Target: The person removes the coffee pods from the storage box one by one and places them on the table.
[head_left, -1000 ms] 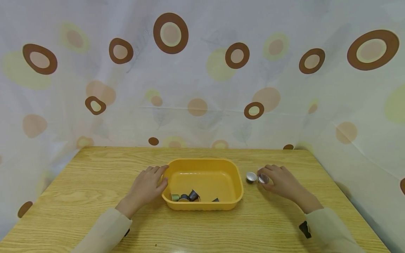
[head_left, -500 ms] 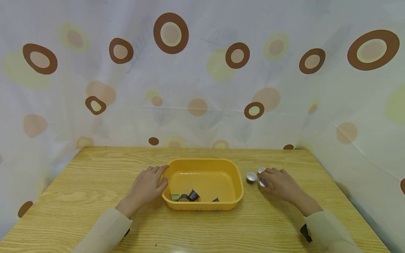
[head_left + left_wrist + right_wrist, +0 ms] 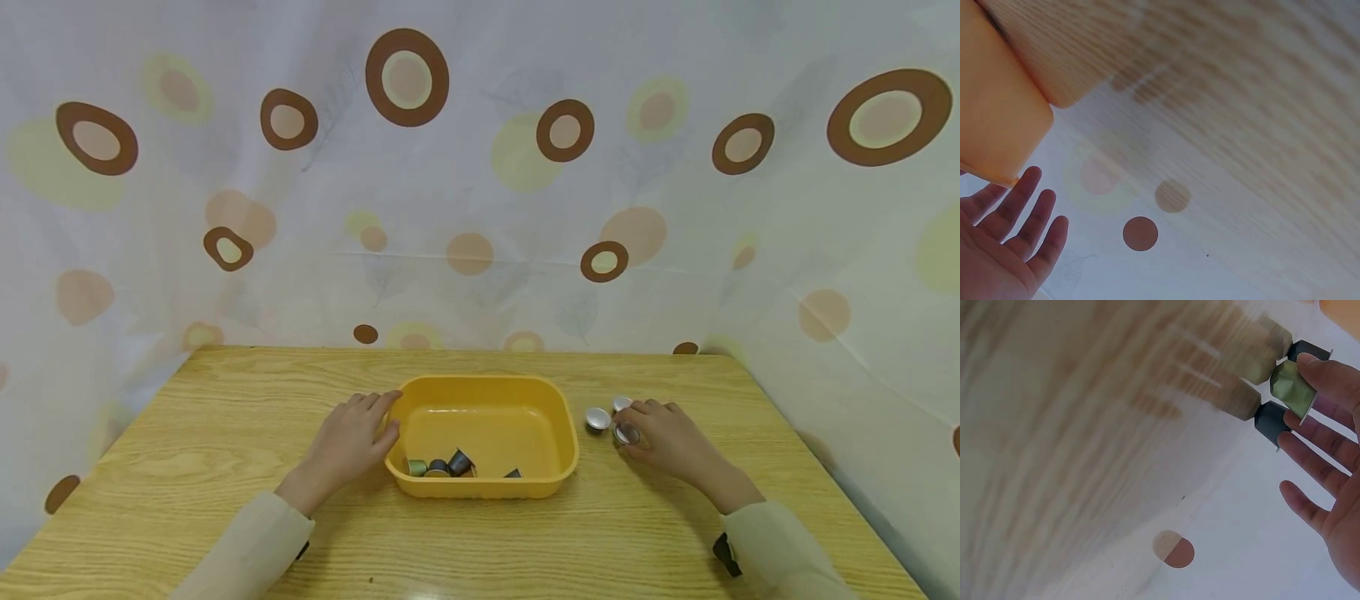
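My right hand (image 3: 660, 437) pinches a green coffee capsule (image 3: 1294, 389) between thumb and fingers, low over the table. Its silver lid faces up in the head view. Two dark capsules with silver lids stand close by: one nearer the tub (image 3: 597, 419), the other behind my fingertips, its dark body (image 3: 1272, 422) beside my fingers in the right wrist view. My left hand (image 3: 345, 446) rests with spread, relaxed fingers on the left rim of a yellow plastic tub (image 3: 480, 485). Inside the tub lie several capsules, among them a green one (image 3: 417, 468) and a dark one (image 3: 459, 462).
The wood-grain table (image 3: 480, 550) carries the tub at its middle and the loose capsules to the tub's right. A patterned pale curtain (image 3: 480, 192) hangs behind the table and along both sides.
My right hand has shifted slightly right and toward me, uncovering the rear capsule's lid. The capsule in my fingers shows some green at its edge now. The left hand stays on the rim.
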`<action>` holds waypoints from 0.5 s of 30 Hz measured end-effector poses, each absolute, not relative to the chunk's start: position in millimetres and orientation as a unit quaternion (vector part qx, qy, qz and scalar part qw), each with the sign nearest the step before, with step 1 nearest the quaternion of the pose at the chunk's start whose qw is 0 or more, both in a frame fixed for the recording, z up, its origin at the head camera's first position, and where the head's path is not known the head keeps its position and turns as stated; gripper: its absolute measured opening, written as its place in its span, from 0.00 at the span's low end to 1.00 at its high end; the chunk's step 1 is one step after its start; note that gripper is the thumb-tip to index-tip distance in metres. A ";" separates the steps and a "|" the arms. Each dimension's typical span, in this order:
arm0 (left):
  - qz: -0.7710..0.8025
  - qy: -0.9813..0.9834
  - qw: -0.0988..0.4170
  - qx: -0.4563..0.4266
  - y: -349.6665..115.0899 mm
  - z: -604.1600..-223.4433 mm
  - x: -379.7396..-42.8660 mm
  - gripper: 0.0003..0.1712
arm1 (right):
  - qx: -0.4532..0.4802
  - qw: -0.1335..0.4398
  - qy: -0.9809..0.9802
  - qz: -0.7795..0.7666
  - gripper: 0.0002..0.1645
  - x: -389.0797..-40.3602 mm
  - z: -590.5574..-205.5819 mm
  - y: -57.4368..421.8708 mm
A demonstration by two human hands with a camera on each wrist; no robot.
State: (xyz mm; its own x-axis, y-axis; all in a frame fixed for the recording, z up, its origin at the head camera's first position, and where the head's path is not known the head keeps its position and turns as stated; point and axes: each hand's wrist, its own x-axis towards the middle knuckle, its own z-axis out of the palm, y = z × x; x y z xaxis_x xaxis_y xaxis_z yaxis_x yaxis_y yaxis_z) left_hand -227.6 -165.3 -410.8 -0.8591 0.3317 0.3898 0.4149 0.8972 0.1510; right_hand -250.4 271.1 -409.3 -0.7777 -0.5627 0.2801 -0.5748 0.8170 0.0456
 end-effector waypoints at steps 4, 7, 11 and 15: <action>-0.116 -0.959 0.175 -0.192 -164.9 -410.4 -227.3 0.24 | 0.296 0.142 -0.944 0.025 0.19 -250.0 -409.3 270.9; -0.116 -0.960 0.172 -0.190 -164.6 -410.0 -226.9 0.24 | 0.293 0.142 -0.945 0.025 0.20 -249.2 -408.4 270.3; -0.117 -0.960 0.172 -0.188 -164.2 -409.4 -226.6 0.24 | 0.293 0.143 -0.945 0.023 0.20 -248.6 -407.2 269.9; -0.118 -0.960 0.173 -0.188 -164.1 -408.9 -226.1 0.24 | 0.294 0.147 -0.944 0.020 0.20 -248.9 -407.9 270.7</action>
